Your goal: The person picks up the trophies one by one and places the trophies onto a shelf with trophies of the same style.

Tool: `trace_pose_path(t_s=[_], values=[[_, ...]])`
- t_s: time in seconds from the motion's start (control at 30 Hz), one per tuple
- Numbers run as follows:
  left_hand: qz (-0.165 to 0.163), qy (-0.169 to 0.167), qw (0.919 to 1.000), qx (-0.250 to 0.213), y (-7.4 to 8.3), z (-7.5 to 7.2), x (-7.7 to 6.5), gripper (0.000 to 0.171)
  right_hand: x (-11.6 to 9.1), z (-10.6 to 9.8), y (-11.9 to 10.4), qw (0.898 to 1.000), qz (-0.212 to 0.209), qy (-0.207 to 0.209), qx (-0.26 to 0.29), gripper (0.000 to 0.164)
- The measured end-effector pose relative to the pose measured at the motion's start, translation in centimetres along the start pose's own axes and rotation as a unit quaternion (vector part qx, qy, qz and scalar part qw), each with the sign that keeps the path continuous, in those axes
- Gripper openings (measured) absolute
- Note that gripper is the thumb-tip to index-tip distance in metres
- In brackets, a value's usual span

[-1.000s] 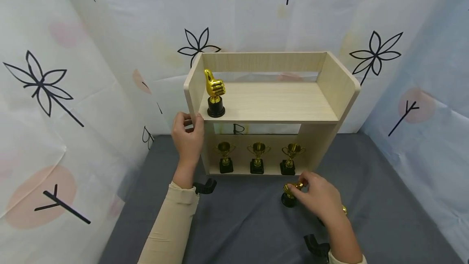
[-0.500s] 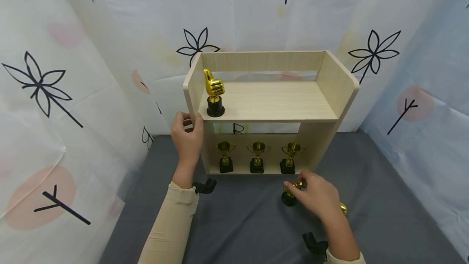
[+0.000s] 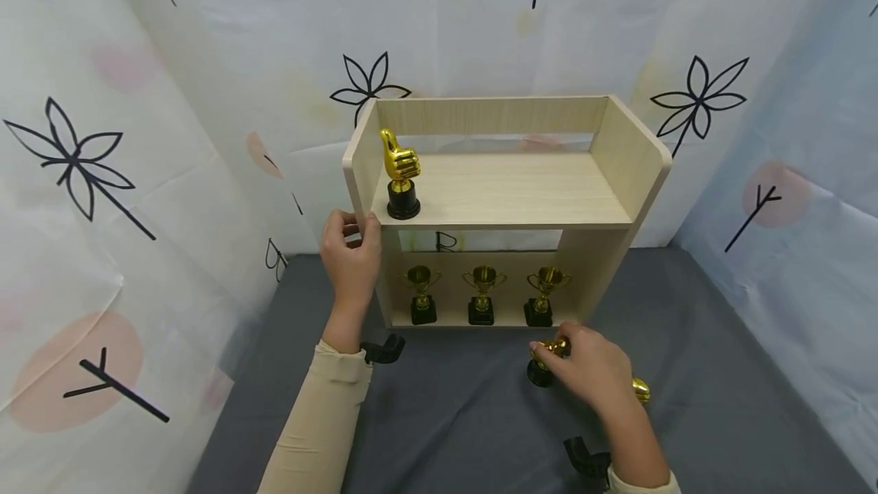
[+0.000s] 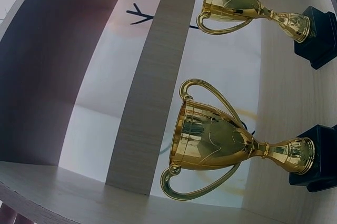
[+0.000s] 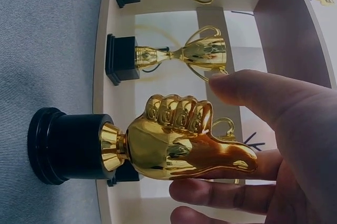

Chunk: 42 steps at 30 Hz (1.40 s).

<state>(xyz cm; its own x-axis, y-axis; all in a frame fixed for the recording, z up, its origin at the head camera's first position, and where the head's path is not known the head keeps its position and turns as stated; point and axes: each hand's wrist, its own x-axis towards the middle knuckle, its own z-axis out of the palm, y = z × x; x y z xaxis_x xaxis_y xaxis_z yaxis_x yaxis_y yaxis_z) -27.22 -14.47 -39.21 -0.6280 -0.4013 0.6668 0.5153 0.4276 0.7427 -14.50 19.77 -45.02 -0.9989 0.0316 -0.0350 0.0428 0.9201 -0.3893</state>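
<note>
My left hand (image 3: 350, 258) grips the left side panel of a pale wooden two-tier shelf (image 3: 521, 189), thumb at its front edge. On the grey cloth before the shelf, a gold thumbs-up trophy (image 5: 168, 145) with a black round base stands upright. My right hand (image 3: 591, 363) is around its top. In the right wrist view, the fingers lie behind the gold fist and the thumb (image 5: 231, 87) sits apart from its knuckles. A matching thumbs-up trophy (image 3: 402, 174) stands at the upper tier's left end. Three gold cup trophies (image 4: 210, 139) line the lower tier.
Another gold piece (image 3: 641, 390) shows on the cloth beside my right wrist, mostly hidden by it. Dark wrist mounts (image 3: 384, 349) jut from both sleeves. Patterned white fabric (image 3: 206, 174) hangs behind and along both sides of the grey-covered table (image 3: 439, 418).
My right hand has shifted very slightly left around the trophy, and more of the gold piece beside the wrist shows. The left hand and the shelf stay put.
</note>
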Motion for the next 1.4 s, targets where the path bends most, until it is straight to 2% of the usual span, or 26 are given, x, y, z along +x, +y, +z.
trace_pose_path(t_s=[0.63,1.03,1.27,1.4], values=[[0.003,0.010,0.9999,-0.011,-0.17,0.21,0.29,0.028,0.17,0.04,-0.06,1.000,-0.014,0.014,-0.019,0.060],[0.008,0.006,0.9999,-0.007,-0.39,0.27,0.24,0.028,0.18,0.50,0.08,1.000,-0.010,0.007,-0.007,0.053],[0.007,0.007,0.9999,-0.003,-0.34,0.17,0.15,0.028,0.16,0.51,-0.01,1.000,-0.024,0.002,-0.010,0.058],[0.006,0.007,1.0000,-0.001,-0.33,0.17,0.15,0.027,0.15,0.60,-0.04,1.000,-0.026,0.004,-0.001,0.052]])
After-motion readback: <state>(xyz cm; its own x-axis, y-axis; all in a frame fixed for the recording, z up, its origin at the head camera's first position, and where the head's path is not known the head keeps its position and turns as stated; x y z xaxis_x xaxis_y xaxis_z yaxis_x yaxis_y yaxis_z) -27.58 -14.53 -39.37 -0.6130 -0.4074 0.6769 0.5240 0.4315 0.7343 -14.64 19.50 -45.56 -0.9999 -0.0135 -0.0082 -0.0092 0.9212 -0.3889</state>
